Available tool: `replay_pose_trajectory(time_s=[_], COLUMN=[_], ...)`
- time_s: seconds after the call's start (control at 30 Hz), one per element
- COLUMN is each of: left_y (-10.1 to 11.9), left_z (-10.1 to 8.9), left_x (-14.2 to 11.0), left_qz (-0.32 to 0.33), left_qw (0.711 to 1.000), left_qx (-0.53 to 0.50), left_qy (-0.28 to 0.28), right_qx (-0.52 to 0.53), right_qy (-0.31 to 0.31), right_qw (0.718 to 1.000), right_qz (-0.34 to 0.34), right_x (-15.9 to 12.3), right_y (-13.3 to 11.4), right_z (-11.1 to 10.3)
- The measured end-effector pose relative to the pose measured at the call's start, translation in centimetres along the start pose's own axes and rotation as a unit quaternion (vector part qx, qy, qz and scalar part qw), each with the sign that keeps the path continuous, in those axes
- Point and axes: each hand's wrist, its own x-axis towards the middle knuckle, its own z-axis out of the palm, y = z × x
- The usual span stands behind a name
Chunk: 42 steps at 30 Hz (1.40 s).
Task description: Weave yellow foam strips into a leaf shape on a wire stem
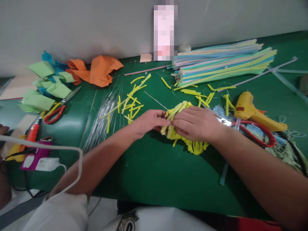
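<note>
Above the middle of the green table, both hands are closed on a yellow pipe-cleaner bunch [196,148]. My left hand [152,122] pinches its left end, thumb and fingers together. From above, my right hand [196,122] wraps round the strips, hiding most of the grip. A thin wire [156,100] sticks out up and to the left of the bunch. Cut yellow pieces [131,104] lie scattered beyond my left hand, with more yellow pieces [192,92] beyond my right. Red-handled scissors [261,133] rest beside my right wrist, their blades partly hidden.
A yellow glue gun [255,112] lies at the right, and a bundle of coloured stems [223,62] behind. Loose wires [102,117] spread left. Further left are orange paper [103,69], green paper [39,99], other scissors [57,110] and a white cable [48,143].
</note>
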Motion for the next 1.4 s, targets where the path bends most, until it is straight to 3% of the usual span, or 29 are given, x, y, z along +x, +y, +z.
replay_pose_trajectory(time_s=[0.6,1.13,1.4], left_y=[-0.25,-0.17,-0.27], left_z=[0.42,-0.06,0.54], left_x=[0.14,0.22,0.03], left_qz=[0.016,0.014,0.025], left_qw=[0.999,0.999,0.998], left_qx=[0.039,0.029,0.050], left_qy=[0.014,-0.030,0.002], right_qx=[0.016,0.027,0.018], right_qy=[0.008,0.006,-0.006], right_qw=[1.000,1.000,1.000], right_qz=[0.014,-0.001,0.001], right_x=[0.01,0.00,-0.12], right_y=[-0.11,-0.08,-0.03], right_z=[0.16,0.18,0.22])
